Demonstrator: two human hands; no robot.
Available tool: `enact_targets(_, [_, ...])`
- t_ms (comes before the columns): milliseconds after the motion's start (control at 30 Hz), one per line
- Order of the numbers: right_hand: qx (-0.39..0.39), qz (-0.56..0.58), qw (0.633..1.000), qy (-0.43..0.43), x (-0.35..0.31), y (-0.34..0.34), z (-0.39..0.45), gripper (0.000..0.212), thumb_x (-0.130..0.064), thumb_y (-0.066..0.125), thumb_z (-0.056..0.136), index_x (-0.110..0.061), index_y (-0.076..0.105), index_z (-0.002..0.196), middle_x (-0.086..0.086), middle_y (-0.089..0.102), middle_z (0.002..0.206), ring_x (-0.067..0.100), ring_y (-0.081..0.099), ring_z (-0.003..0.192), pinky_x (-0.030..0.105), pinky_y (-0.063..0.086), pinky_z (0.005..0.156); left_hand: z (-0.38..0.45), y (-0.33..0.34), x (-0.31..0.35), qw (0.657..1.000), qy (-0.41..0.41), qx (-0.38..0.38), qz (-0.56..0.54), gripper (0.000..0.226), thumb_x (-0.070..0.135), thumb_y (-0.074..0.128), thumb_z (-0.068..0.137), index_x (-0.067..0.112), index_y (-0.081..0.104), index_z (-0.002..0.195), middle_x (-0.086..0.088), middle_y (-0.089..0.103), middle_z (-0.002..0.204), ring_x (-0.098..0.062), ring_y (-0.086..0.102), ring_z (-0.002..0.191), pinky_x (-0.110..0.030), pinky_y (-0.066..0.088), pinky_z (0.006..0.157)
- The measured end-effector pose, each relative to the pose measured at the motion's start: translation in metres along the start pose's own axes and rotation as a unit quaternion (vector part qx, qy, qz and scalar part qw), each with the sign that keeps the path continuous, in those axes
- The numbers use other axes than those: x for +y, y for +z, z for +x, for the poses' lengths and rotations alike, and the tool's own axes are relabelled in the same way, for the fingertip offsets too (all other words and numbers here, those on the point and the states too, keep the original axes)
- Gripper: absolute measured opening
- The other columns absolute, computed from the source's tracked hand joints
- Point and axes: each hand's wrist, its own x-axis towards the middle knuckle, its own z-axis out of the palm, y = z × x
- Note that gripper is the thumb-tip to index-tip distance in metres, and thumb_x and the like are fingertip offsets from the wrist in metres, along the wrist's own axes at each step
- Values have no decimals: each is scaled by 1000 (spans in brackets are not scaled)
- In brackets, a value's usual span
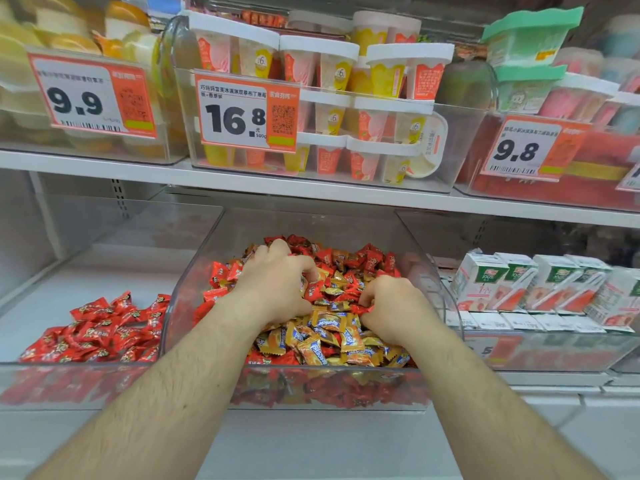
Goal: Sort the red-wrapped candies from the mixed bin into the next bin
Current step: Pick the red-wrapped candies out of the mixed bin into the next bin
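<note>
A clear mixed bin (183,289) on the lower shelf holds a heap of red-wrapped candies (367,259) and gold-and-blue candies (329,337). Both my hands are inside it. My left hand (273,282) lies on the heap with fingers curled down into the candies; red wrappers show at its fingertips. My right hand (391,306) sits lower right, fingers curled round red candies at its left side. The bin to the left (52,367) holds a pile of red candies only (100,330).
A bin of white juice cartons (540,285) stands to the right of the mixed bin. The shelf above carries clear tubs of pudding cups (322,109) with orange price tags (246,112). The shelf's front edge runs across below my forearms.
</note>
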Motion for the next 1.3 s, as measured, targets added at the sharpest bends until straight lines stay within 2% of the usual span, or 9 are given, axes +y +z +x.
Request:
enact_targets(100, [35, 65, 997, 8, 3, -11, -2, 8, -30, 70, 86, -23, 71, 90, -2, 67, 91, 22, 65, 87, 32, 54, 77, 4, 7, 5, 998, 3, -41, 50, 52, 47, 65, 86, 49, 46, 135, -5, 34, 131, -28, 33, 124, -43, 32, 107])
enact_targets(233, [83, 331, 939, 49, 11, -31, -9, 34, -28, 65, 91, 2, 57, 77, 5, 45, 65, 18, 38, 55, 27, 34, 53, 7, 8, 7, 1000, 12, 1, 29, 31, 48, 63, 89, 45, 62, 120, -1, 42, 116, -26, 39, 116, -44, 38, 102])
enact_targets(433, [-32, 734, 663, 144, 9, -44, -22, 14, -11, 55, 91, -5, 55, 78, 12, 66, 74, 8, 29, 40, 17, 20, 35, -1, -6, 1, 970, -18, 59, -233, 27, 45, 57, 93, 20, 68, 98, 2, 58, 93, -16, 57, 82, -31, 45, 71])
enact_targets(533, [-50, 787, 592, 163, 7, -46, -25, 5, -9, 48, 87, -8, 50, 82, 10, 65, 69, 7, 34, 38, 14, 22, 34, -7, -16, 10, 931, -70, 66, -352, 37, 42, 47, 97, 10, 65, 95, 0, 53, 67, -15, 48, 59, -27, 38, 56])
enact_targets(633, [-39, 747, 643, 164, 7, -45, -23, 9, -3, 48, 82, -10, 47, 75, 6, 55, 59, 9, 37, 40, 16, 25, 34, -7, -14, 18, 941, -56, 52, -329, 24, 30, 49, 95, 13, 59, 82, 6, 53, 62, -14, 45, 52, -25, 38, 51])
enact_targets(833, [28, 563, 813, 148, 8, -44, -11, 10, 0, 52, 77, -7, 52, 83, 5, 47, 55, 14, 37, 42, 23, 25, 40, 16, -1, 41, 994, 43, -7, -98, 17, 23, 52, 97, 30, 64, 106, 9, 62, 94, -7, 53, 63, -21, 41, 55])
enact_targets(967, [25, 563, 815, 136, 5, -42, -4, 28, -2, 48, 85, -18, 65, 101, 5, 51, 58, 13, 39, 43, 23, 27, 39, 36, 11, 56, 998, 59, -26, 23, 15, 37, 67, 88, 24, 70, 94, 4, 68, 93, -19, 63, 83, -33, 54, 74])
enact_targets(1100, [-19, 550, 819, 161, 3, -43, -1, 10, -12, 58, 90, -8, 66, 86, 6, 49, 62, 12, 38, 45, 24, 26, 40, 44, 18, 57, 997, 62, -18, 31, 15, 28, 65, 90, 27, 61, 75, 2, 67, 90, -20, 63, 85, -36, 56, 75])
enact_targets(1300, [-112, 701, 681, 180, -8, -44, -1, 23, -27, 57, 96, -5, 63, 98, 8, 58, 65, 12, 50, 46, 15, 34, 34, 16, -4, 29, 986, 7, 64, -154, 19, 34, 55, 94, 26, 55, 77, 8, 62, 76, -14, 58, 68, -28, 44, 59])
